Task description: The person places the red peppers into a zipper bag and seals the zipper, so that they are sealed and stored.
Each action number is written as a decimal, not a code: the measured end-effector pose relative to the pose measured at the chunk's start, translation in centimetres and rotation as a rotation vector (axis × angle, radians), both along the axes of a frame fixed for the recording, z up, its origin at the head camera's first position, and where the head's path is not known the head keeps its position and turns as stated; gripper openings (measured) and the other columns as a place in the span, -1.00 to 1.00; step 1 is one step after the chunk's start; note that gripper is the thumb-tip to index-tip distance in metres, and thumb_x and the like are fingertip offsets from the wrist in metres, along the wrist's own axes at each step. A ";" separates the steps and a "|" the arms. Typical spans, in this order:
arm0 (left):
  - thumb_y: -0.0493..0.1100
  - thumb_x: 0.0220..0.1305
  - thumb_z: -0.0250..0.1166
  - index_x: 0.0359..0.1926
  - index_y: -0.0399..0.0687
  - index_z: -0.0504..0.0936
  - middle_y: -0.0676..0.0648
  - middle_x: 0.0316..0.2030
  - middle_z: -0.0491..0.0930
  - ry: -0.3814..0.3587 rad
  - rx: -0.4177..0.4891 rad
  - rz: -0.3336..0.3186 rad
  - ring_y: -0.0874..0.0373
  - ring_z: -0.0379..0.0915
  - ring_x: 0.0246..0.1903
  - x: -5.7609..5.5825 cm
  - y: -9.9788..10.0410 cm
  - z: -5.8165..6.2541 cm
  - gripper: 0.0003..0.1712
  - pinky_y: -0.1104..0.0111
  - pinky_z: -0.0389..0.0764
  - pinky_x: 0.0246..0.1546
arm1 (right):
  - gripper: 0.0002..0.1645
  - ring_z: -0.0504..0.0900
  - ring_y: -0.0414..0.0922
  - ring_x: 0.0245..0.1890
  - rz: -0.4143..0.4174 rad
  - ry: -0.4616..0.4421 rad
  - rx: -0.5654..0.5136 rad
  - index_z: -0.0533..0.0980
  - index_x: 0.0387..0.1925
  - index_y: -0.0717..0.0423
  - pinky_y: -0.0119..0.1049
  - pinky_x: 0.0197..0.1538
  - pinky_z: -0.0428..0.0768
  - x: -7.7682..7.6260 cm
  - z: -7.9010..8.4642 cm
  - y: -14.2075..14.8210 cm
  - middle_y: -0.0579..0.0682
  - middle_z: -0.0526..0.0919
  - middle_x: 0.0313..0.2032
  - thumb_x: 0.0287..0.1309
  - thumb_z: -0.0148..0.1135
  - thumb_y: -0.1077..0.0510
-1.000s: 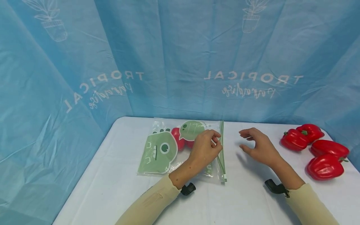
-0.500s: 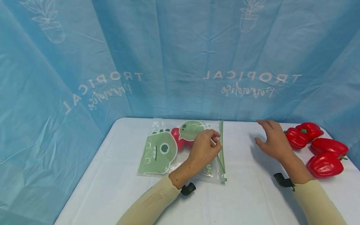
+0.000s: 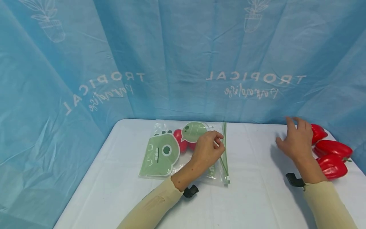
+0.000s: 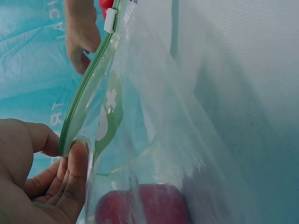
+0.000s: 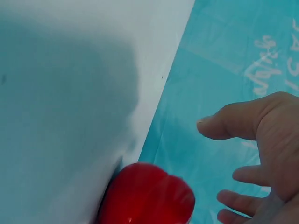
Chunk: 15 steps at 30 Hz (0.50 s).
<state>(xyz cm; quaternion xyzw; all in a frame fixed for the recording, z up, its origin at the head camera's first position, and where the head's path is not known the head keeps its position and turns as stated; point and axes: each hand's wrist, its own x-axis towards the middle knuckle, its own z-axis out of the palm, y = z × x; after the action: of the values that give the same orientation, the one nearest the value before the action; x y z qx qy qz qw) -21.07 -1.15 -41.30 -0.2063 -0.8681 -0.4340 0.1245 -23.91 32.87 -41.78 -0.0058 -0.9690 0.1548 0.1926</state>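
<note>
Pinched between thumb and fingers of my left hand (image 3: 207, 148) is the open edge of a clear zip bag (image 3: 163, 156) with green cartoon prints. In the left wrist view its green zip strip (image 4: 77, 109) bows away from the other side, and a red bell pepper (image 4: 140, 205) shows inside. My right hand (image 3: 298, 140), fingers spread and holding nothing, is over the left side of the red bell peppers at the table's right. One red bell pepper (image 5: 147, 193) appears below the fingers in the right wrist view; in the head view the hand hides part of the group.
More red bell peppers, one at the back (image 3: 317, 133) and two in front, a long one (image 3: 333, 149) and a rounder one (image 3: 333, 167), lie near the table's right edge. A blue printed curtain (image 3: 183, 63) hangs behind the white table (image 3: 251, 197).
My right hand has moved right, from beside the bag's opening to over the peppers, its fingers spreading. The left hand and the bag have stayed in place.
</note>
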 end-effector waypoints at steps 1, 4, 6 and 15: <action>-0.31 0.29 0.34 -0.04 -0.19 0.73 0.04 -0.33 0.59 0.000 0.000 0.001 0.39 0.54 -0.41 0.0 0.0 0.0 -0.77 0.65 0.59 -0.33 | 0.36 0.00 0.49 0.52 -0.012 -0.015 -0.005 0.08 0.58 0.37 0.59 0.36 0.19 0.0 0.0 0.2 0.53 0.08 0.48 -0.29 0.61 0.39; -0.30 0.30 0.34 -0.03 -0.19 0.73 0.05 -0.32 0.59 -0.006 -0.002 0.000 0.39 0.54 -0.41 0.0 0.0 0.1 -0.77 0.65 0.59 -0.32 | 0.41 -0.01 0.50 0.52 -0.043 -0.046 0.001 0.06 0.58 0.37 0.60 0.30 0.25 0.0 0.1 0.8 0.53 0.06 0.49 -0.34 0.61 0.41; -0.30 0.30 0.35 -0.03 -0.19 0.73 0.04 -0.32 0.59 -0.015 -0.002 0.001 0.39 0.54 -0.40 0.0 0.0 0.1 -0.77 0.65 0.59 -0.32 | 0.43 0.00 0.51 0.51 -0.053 -0.058 0.000 0.06 0.57 0.39 0.62 0.25 0.28 0.0 0.0 1.2 0.54 0.05 0.48 -0.38 0.62 0.41; -0.30 0.29 0.35 -0.04 -0.19 0.74 0.05 -0.33 0.60 -0.027 -0.004 0.006 0.39 0.54 -0.41 0.1 0.0 0.0 -0.77 0.65 0.59 -0.33 | 0.46 0.03 0.58 0.44 -0.084 -0.149 -0.023 0.01 0.55 0.44 0.61 0.06 0.43 -0.1 -0.4 1.9 0.60 0.03 0.42 -0.41 0.63 0.42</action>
<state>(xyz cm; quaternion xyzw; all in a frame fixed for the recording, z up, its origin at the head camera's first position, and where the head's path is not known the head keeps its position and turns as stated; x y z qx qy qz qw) -21.00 -1.12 -41.27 -0.1983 -0.8710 -0.4348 0.1138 -24.03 34.82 -42.16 -0.0602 -0.9777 0.1567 0.1265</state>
